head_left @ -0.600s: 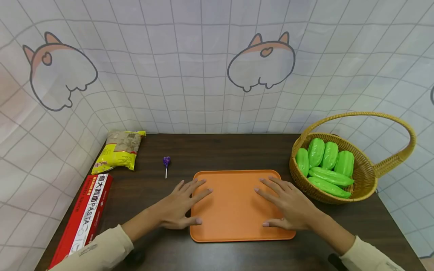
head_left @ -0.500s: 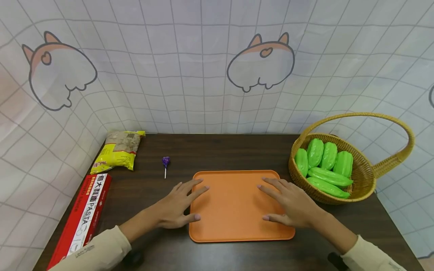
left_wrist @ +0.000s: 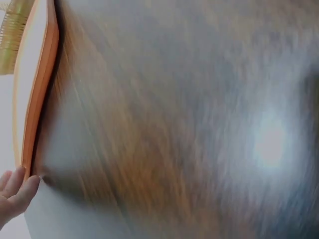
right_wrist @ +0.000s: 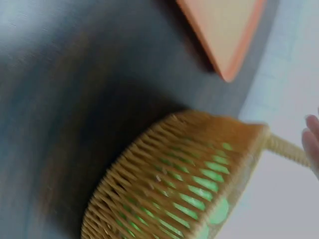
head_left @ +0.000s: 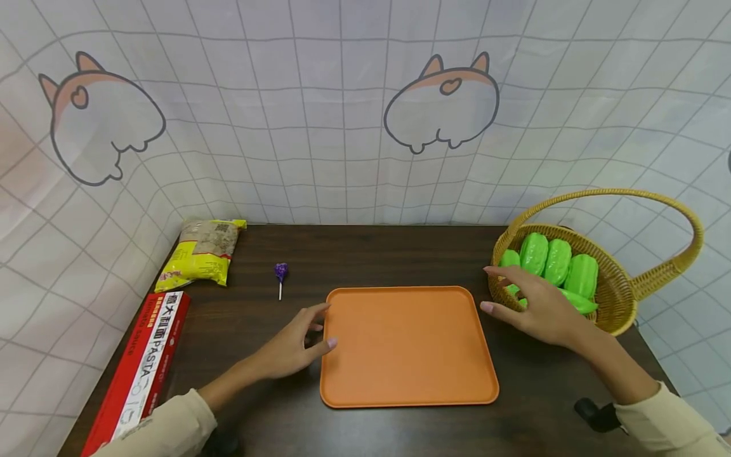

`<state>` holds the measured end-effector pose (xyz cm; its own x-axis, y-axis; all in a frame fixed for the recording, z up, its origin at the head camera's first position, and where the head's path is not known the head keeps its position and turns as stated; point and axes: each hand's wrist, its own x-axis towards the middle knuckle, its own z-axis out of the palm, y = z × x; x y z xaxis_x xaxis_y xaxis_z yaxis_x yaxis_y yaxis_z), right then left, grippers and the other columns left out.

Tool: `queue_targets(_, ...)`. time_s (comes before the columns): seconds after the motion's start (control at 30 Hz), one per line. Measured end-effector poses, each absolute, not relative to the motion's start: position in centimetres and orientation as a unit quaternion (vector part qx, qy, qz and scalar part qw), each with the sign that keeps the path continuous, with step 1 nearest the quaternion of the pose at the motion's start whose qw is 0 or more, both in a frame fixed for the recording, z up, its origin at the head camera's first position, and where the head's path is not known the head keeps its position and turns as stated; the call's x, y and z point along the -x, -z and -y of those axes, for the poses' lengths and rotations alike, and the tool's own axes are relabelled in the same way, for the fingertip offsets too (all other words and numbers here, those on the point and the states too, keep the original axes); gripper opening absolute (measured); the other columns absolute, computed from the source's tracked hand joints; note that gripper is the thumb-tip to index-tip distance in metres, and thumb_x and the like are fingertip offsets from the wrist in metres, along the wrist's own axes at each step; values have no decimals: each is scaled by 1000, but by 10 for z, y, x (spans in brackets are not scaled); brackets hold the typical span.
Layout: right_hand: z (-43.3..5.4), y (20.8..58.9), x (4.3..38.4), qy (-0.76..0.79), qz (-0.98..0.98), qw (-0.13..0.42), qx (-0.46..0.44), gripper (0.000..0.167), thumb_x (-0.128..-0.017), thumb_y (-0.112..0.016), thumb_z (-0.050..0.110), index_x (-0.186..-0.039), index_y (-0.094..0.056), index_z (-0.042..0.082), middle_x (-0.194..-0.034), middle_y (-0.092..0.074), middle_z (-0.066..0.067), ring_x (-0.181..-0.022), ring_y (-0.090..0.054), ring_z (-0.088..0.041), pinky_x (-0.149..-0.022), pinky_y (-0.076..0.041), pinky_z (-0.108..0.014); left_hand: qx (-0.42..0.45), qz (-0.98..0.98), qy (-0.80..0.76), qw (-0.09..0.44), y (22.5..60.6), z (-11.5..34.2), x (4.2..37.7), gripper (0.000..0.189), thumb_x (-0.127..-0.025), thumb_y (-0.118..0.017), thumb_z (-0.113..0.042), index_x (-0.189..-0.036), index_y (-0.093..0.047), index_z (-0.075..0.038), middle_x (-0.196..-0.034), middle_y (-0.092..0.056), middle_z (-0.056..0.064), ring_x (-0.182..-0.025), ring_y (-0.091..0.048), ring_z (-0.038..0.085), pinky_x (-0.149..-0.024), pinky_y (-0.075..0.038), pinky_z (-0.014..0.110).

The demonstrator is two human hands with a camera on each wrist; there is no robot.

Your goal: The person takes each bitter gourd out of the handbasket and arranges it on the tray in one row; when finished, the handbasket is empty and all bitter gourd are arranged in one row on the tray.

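An orange tray (head_left: 408, 349) lies flat on the dark wooden table. My left hand (head_left: 294, 346) is at its left edge, fingers loosely bent and thumb over the rim; in the left wrist view the fingertips (left_wrist: 29, 191) are close to the tray's rim (left_wrist: 42, 84), and contact is hard to tell. My right hand (head_left: 539, 311) is over the front left side of a wicker basket (head_left: 613, 298), thumb and fingers apart, holding nothing. Several glossy green ridged pieces (head_left: 582, 276), resembling toy vegetables, lie in the basket. My right hand partly hides the front ones.
A purple-wrapped lollipop (head_left: 281, 273) lies behind the tray's left side. At the far left are a yellow bag (head_left: 200, 252) and a red pasta box (head_left: 139, 368). The basket's tall handle (head_left: 657, 198) arches at the right. A white gridded cloth (head_left: 354, 127) hangs behind the table.
My right hand has left its place above the tray and moved right and away from me to the basket. The left hand has shifted slightly at the tray's left edge, its fingers bending more.
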<state>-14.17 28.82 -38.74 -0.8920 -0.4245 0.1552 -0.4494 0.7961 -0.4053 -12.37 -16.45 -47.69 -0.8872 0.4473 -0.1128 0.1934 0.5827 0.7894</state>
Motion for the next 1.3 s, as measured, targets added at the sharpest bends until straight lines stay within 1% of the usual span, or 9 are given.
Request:
queue_targets(0.13, -302, 373, 151, -261, 945, 5, -196, 59, -95, -68, 34, -143, -50, 6, -136, -60, -15, -110, -65, -34, -81, -59, -47, -111, -863, -466, 161, 480, 162, 124, 69, -96, -66, -35, -151, -36, -7, -142, -51, 19, -118, -61, 30, -95, -56, 47)
queue_targets(0.27, -316, 366, 163, -283, 944, -10, -168, 55, -96, -66, 33, -142, -51, 5, -134, -60, -18, -107, -66, -37, -75, -60, -43, -46, -840, -514, 168, 481, 161, 123, 60, -94, -67, -24, -145, -43, -1, -132, -57, 23, -106, -66, 28, -80, -61, 40)
queue_targets(0.4, -330, 364, 173, -281, 948, -39, -143, 56, -98, -62, 38, -143, -51, 6, -130, -62, -20, -107, -65, -39, -78, -59, -47, -8, -815, -554, 172, 486, 158, 122, 56, -93, -67, -16, -142, -46, 2, -126, -57, 25, -95, -65, 23, -70, -63, 36)
queue_targets(0.5, -339, 366, 180, -277, 950, -61, -132, 56, -99, -59, 39, -142, -52, 5, -126, -64, -22, -106, -65, -41, -81, -58, -52, 6, -804, -571, 169, 489, 155, 120, 55, -92, -68, -12, -141, -47, 1, -124, -57, 24, -92, -65, 20, -68, -63, 35)
queue_targets(0.57, -343, 368, 185, -278, 949, -78, -125, 57, -100, -58, 41, -142, -52, 3, -125, -64, -24, -105, -66, -42, -81, -58, -53, 14, -798, -580, 167, 490, 153, 119, 56, -90, -69, -9, -140, -48, 1, -122, -57, 23, -91, -65, 20, -67, -64, 36)
queue_targets(0.77, -350, 369, 199, -285, 944, -125, -106, 62, -100, -55, 44, -143, -48, -1, -129, -60, -29, -100, -68, -37, -77, -61, -46, 20, -793, -587, 164, 492, 150, 116, 62, -81, -72, 2, -138, -47, 3, -116, -58, 22, -88, -67, 20, -65, -64, 37)
queue_targets(0.93, -354, 365, 211, -276, 945, -151, -95, 68, -100, -53, 47, -145, -44, -4, -132, -58, -31, -98, -68, -33, -78, -62, -46, 24, -798, -581, 159, 493, 148, 116, 63, -78, -70, 7, -137, -49, 2, -113, -59, 20, -86, -66, 19, -63, -64, 35)
queue_targets(1.13, -359, 365, 227, -276, 937, -196, -83, 72, -100, -52, 50, -147, -41, -4, -132, -57, -32, -104, -66, -35, -81, -61, -48, 29, -800, -578, 160, 493, 146, 116, 64, -77, -71, 8, -136, -50, 2, -111, -60, 19, -86, -66, 19, -62, -64, 37)
queue_targets(1.3, -364, 371, 238, -278, 929, -238, -63, 79, -99, -53, 53, -151, -35, -4, -137, -53, -36, -111, -64, -40, -87, -60, -50, 25, -802, -576, 157, 494, 146, 117, 64, -76, -72, 8, -136, -50, 2, -111, -60, 20, -86, -65, 19, -61, -63, 38)
